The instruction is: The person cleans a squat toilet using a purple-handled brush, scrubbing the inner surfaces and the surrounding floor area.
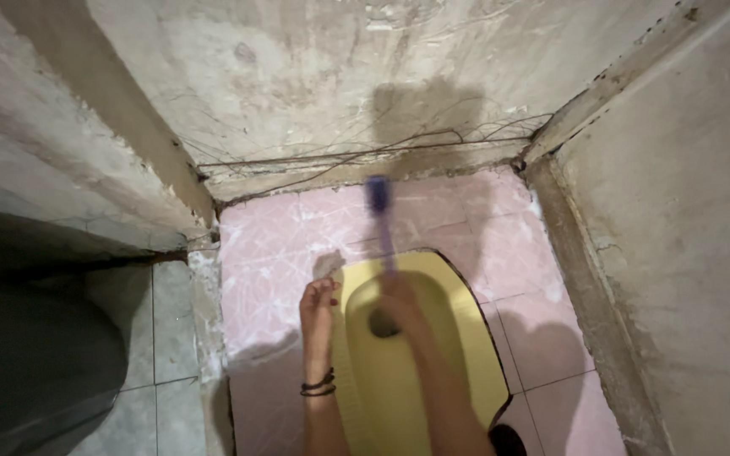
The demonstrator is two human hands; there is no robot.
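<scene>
A yellow squat toilet pan (458, 338) is set into a pink tiled floor (272, 245). My right hand (400, 300), blurred by motion, grips the handle of a purple brush (379, 211) whose head lies on the pink tiles just beyond the pan's far rim. My left hand (318, 306) rests on the pan's left rim with fingers curled and nothing in it; dark bands circle its wrist. The pan's drain hole is partly hidden behind my right hand.
Rough, stained concrete walls (348, 76) close in at the back and the right (686, 253). A raised concrete edge (206, 312) separates the pink floor from grey tiles (162, 338) at left. A dark object (510, 439) sits by the pan's near right side.
</scene>
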